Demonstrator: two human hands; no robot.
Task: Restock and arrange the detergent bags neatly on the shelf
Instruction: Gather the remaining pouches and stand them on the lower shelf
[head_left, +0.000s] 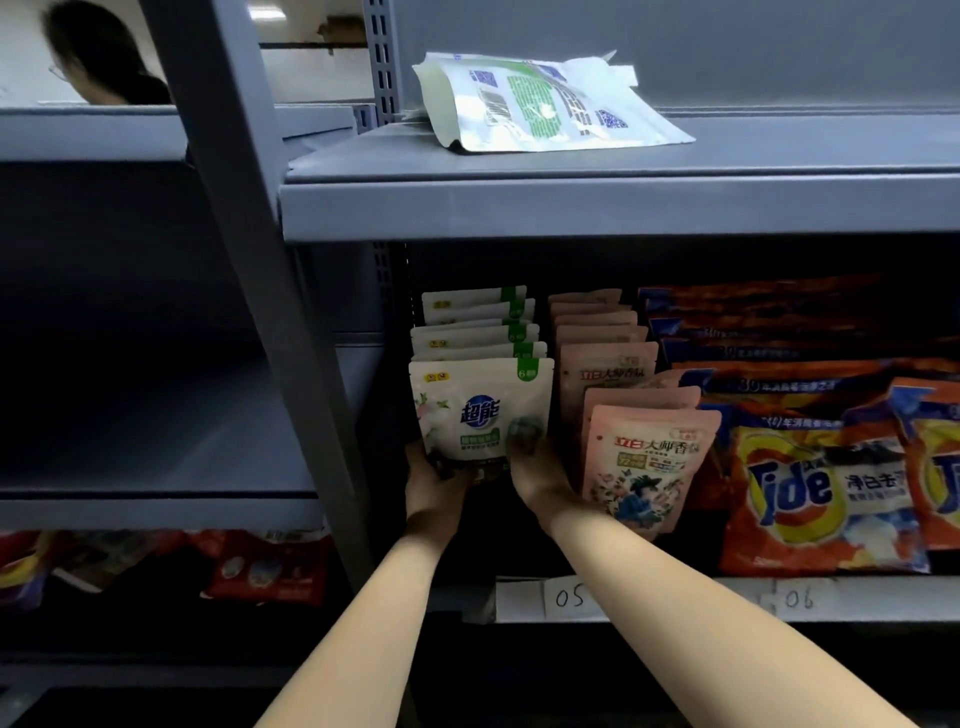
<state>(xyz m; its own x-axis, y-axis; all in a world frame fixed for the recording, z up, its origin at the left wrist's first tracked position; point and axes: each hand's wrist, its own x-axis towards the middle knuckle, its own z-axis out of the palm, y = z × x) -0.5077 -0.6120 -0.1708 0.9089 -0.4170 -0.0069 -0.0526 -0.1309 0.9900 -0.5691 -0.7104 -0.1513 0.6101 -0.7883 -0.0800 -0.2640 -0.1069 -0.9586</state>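
Observation:
A row of white-and-green detergent bags stands upright at the left end of the middle shelf (649, 597). Both hands hold the front white bag (480, 408) of that row at its bottom. My left hand (431, 486) grips its lower left corner and my right hand (535, 462) grips its lower right side, thumb on the front face. One more white-and-green bag (540, 106) lies flat on the upper shelf (623, 208), back side up.
A row of pink bags (644, 467) stands right of the white row, the front ones leaning. Orange Tide bags (821, 493) fill the shelf further right. A grey upright post (270, 291) stands to the left. A person is at the top left behind the shelving.

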